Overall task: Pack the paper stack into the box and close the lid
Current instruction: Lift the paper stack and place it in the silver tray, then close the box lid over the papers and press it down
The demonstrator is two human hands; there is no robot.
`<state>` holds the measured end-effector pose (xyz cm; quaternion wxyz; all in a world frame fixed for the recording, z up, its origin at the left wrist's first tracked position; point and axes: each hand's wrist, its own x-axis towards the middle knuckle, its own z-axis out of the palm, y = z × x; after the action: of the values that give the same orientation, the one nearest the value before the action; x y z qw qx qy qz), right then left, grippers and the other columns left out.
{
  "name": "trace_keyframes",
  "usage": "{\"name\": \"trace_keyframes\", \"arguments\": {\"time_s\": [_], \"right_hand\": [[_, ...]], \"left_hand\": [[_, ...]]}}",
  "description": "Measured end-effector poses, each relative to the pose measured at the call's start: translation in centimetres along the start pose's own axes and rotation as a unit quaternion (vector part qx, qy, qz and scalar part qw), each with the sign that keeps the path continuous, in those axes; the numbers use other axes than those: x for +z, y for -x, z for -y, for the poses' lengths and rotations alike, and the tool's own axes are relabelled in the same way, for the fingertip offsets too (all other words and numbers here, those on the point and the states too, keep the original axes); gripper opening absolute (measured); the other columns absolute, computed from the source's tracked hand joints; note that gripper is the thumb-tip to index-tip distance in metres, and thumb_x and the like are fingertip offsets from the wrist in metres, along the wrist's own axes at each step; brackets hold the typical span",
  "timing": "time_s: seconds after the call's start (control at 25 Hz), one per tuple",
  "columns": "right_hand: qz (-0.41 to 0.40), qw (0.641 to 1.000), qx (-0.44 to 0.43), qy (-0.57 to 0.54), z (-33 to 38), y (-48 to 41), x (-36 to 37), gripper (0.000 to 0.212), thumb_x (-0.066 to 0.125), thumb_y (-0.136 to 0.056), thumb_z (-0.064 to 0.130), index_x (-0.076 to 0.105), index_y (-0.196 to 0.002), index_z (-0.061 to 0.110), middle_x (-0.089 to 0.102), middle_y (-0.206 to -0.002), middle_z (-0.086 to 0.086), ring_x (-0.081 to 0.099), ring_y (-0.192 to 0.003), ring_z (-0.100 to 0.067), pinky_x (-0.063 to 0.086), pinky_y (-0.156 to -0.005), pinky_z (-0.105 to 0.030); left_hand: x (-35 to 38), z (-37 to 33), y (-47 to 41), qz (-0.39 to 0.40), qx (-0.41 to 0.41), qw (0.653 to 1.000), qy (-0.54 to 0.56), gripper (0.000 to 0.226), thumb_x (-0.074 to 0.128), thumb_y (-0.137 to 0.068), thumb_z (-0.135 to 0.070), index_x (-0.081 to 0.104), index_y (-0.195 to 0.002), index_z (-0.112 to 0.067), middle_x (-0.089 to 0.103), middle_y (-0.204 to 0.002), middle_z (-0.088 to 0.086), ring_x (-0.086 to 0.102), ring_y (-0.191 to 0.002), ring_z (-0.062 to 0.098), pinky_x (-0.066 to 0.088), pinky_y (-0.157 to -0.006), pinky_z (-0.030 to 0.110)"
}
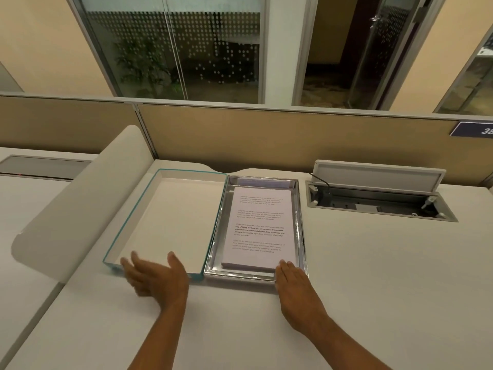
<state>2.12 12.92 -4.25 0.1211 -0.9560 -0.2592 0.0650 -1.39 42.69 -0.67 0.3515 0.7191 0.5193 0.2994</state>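
The printed paper stack (260, 225) lies flat inside the shiny silver-walled box (217, 225) at the middle of the desk. The lid (165, 217), white inside with a teal rim, lies open and upturned directly to the box's left. My left hand (157, 279) hovers at the lid's near edge, palm turned inward, fingers spread and blurred, holding nothing. My right hand (293, 281) rests flat on the box's near right corner, fingers together and extended, fingertips at the stack's near edge.
A curved white desk divider (80, 204) rises left of the lid. A cable hatch (378, 193) stands open at the back right with a wire inside. A beige partition (266, 137) runs along the desk's far edge. Bare desk surface (240, 329) lies near me.
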Motion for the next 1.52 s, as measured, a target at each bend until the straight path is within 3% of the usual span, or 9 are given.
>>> {"name": "trace_keyframes", "arguments": {"time_s": [0.16,0.44,0.6,0.8,1.04,1.16,1.28,1.4,1.52], "right_hand": [[-0.026,0.998,-0.025,0.042,-0.1,-0.1,0.5,0.079,-0.014,-0.097,0.026,0.024,-0.162,0.001,0.022,-0.172,-0.019,0.019,-0.16,-0.035,0.001,-0.127,-0.042],[0.043,0.999,0.025,0.003,0.3,-0.6,0.1,0.068,0.026,-0.111,0.044,0.01,-0.165,0.008,0.006,-0.176,-0.012,0.003,-0.163,-0.027,-0.011,-0.122,-0.033],[0.046,0.999,0.03,-0.001,0.5,-0.6,-0.1,0.072,0.03,-0.109,0.047,0.01,-0.166,0.009,0.007,-0.177,-0.012,0.004,-0.163,-0.027,-0.011,-0.122,-0.033],[0.05,0.998,0.029,0.002,0.4,-0.7,0.0,0.075,0.034,-0.107,0.051,0.011,-0.166,0.01,0.007,-0.177,-0.01,0.003,-0.163,-0.026,-0.008,-0.125,-0.035],[0.056,0.998,0.018,0.012,0.5,-0.5,-0.1,0.076,0.035,-0.107,0.051,0.011,-0.166,0.01,0.007,-0.177,-0.01,0.004,-0.163,-0.027,-0.004,-0.129,-0.039],[0.061,0.998,0.019,0.008,0.7,-0.7,-0.6,0.078,0.035,-0.107,0.053,0.012,-0.166,0.009,0.008,-0.177,-0.012,0.004,-0.163,-0.028,-0.001,-0.13,-0.04],[0.077,0.997,0.022,0.0,0.7,-0.8,-1.2,0.08,0.034,-0.107,0.054,0.007,-0.166,0.007,0.003,-0.177,-0.013,0.001,-0.163,-0.029,-0.002,-0.13,-0.04],[0.071,0.994,0.037,-0.071,1.0,-0.5,-1.7,0.08,0.031,-0.107,0.054,-0.004,-0.166,0.012,-0.009,-0.177,-0.005,-0.008,-0.163,-0.024,-0.004,-0.129,-0.037],[-0.011,0.952,0.092,-0.293,1.2,-0.1,-2.9,0.065,0.035,-0.108,0.052,0.008,-0.164,0.034,0.013,-0.173,0.012,0.023,-0.157,-0.011,0.024,-0.126,-0.019]], "left_hand": [[-1.4,2.2,-2.8,0.034,-0.18,0.982,-0.042,0.102,0.067,-0.099,-0.047,0.01,-0.168,0.001,0.003,-0.18,0.02,0.004,-0.166,0.042,0.011,-0.129,0.064],[-0.9,3.5,-3.2,0.157,-0.173,0.962,-0.142,0.072,0.071,-0.093,-0.05,0.054,-0.146,-0.004,0.022,-0.173,0.023,0.011,-0.163,0.044,0.008,-0.13,0.064],[-0.9,3.3,-3.4,0.122,-0.157,0.974,0.108,0.053,0.075,-0.092,-0.02,0.049,-0.138,-0.011,0.061,-0.139,0.018,0.058,-0.128,0.045,0.049,-0.109,0.056],[-2.0,1.0,-2.3,0.111,-0.104,0.929,0.336,0.072,0.074,-0.091,0.002,0.044,-0.152,-0.02,0.062,-0.14,0.013,0.068,-0.118,0.042,0.061,-0.096,0.051],[-2.4,-3.7,-1.7,0.186,0.006,0.933,0.307,0.081,0.077,-0.084,0.014,0.04,-0.149,-0.019,0.056,-0.132,0.027,0.061,-0.102,0.028,0.063,-0.098,0.054],[-2.3,-5.7,-0.5,0.237,0.103,0.924,0.283,0.089,0.079,-0.086,0.011,0.034,-0.151,-0.03,0.058,-0.14,0.014,0.062,-0.118,0.024,0.064,-0.082,0.017],[-1.9,-6.7,1.0,0.293,0.186,0.903,0.254,0.088,0.08,-0.089,0.004,0.037,-0.148,-0.045,0.053,-0.143,-0.018,0.057,-0.133,0.011,0.057,-0.077,0.004],[-1.3,-7.0,2.6,0.358,0.293,0.871,0.165,0.09,0.08,-0.092,-0.005,0.034,-0.149,-0.058,0.048,-0.14,-0.035,0.049,-0.135,-0.01,0.06,-0.08,0.01],[-0.6,-7.6,4.2,0.324,0.426,0.843,0.053,0.08,0.081,-0.088,-0.012,0.044,-0.157,-0.03,0.057,-0.15,-0.004,0.058,-0.132,0.016,0.06,-0.099,0.033]]}}
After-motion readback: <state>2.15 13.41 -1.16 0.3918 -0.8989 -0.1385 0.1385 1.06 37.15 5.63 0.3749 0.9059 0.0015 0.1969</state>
